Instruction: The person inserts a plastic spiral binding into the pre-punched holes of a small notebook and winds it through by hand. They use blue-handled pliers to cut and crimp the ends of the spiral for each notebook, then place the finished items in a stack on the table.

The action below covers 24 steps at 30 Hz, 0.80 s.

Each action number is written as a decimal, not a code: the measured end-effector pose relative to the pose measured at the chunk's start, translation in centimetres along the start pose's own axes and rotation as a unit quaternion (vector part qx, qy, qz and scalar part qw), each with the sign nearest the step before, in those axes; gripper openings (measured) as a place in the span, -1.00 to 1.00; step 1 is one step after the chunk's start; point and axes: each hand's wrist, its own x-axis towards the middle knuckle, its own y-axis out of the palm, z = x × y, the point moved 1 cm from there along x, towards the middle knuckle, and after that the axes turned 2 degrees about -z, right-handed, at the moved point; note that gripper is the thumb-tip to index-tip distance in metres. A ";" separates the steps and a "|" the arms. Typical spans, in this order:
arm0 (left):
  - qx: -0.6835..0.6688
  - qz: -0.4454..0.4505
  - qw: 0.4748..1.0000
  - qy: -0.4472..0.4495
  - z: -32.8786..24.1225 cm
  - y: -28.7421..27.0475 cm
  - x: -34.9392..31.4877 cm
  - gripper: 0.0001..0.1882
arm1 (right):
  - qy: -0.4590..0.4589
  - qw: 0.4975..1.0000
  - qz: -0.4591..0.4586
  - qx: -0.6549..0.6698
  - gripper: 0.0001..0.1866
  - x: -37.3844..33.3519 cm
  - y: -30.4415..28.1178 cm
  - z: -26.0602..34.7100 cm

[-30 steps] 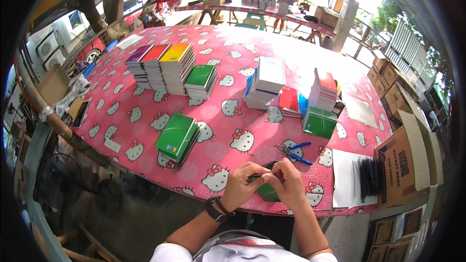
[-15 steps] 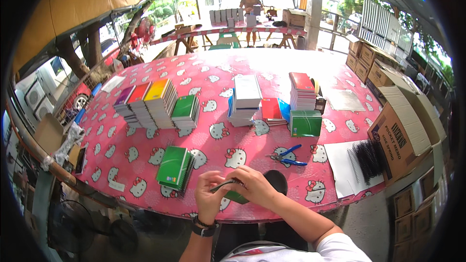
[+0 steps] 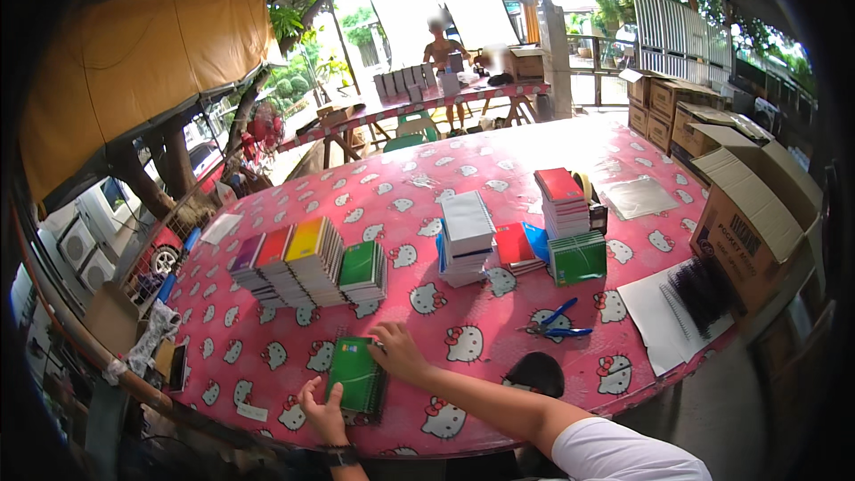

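A small stack of green spiral notebooks (image 3: pixel 354 374) lies near the table's front edge, with black coils along its side. My right hand (image 3: pixel 401 354) reaches in from the right, its fingers bent over the upper right edge of the top notebook. Beside the stack's lower left side is my left hand (image 3: pixel 322 414), its thumb and fingers spread apart, the thumb against the cover's edge. A dark wristband (image 3: pixel 339 455) circles my left wrist. To the right of my right forearm, a rounded black object (image 3: pixel 538 374) rests on the tablecloth.
Notebook piles stand across the pink patterned table (image 3: pixel 419 178): yellow-topped (image 3: pixel 307 240), green (image 3: pixel 362 265), white (image 3: pixel 468 221), red-topped (image 3: pixel 559 189). Blue-handled pliers (image 3: pixel 561 325) lie right of centre. Black coils (image 3: pixel 699 289) sit on white sheets beside an open carton (image 3: pixel 744 218). Someone (image 3: pixel 438 49) occupies a far table.
The green notebook held between both hands has moved left onto the green stack. My left hand has let go and spread its fingers. The view has shifted and tilted.
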 end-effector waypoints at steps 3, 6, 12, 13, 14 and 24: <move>-0.342 0.003 0.930 -0.134 -0.8 2.3 -1.1 -0.67 | 0.228 0.953 0.080 0.183 -0.68 -2.3 1.7 -2.2; -0.393 -0.065 0.896 -0.196 -1.1 3.4 -0.9 -0.64 | 0.301 0.921 0.098 0.227 -0.67 -2.8 3.1 -1.5; -0.536 -0.123 0.804 -0.227 0.8 4.7 -0.5 -0.73 | 0.356 0.903 0.029 0.238 -0.69 -3.1 4.5 -0.3; -0.538 -0.143 0.797 -0.236 0.3 4.9 -0.6 -0.73 | 0.359 0.899 0.015 0.252 -0.71 -3.2 4.8 -0.5; -0.542 -0.164 0.787 -0.244 -1.1 4.8 -0.6 -0.71 | 0.360 0.895 0.001 0.265 -0.72 -3.1 5.2 -0.9; -0.391 -0.193 0.874 -0.215 1.2 5.1 -0.2 -0.69 | 0.309 0.931 0.027 0.192 -0.74 -3.3 5.4 -1.1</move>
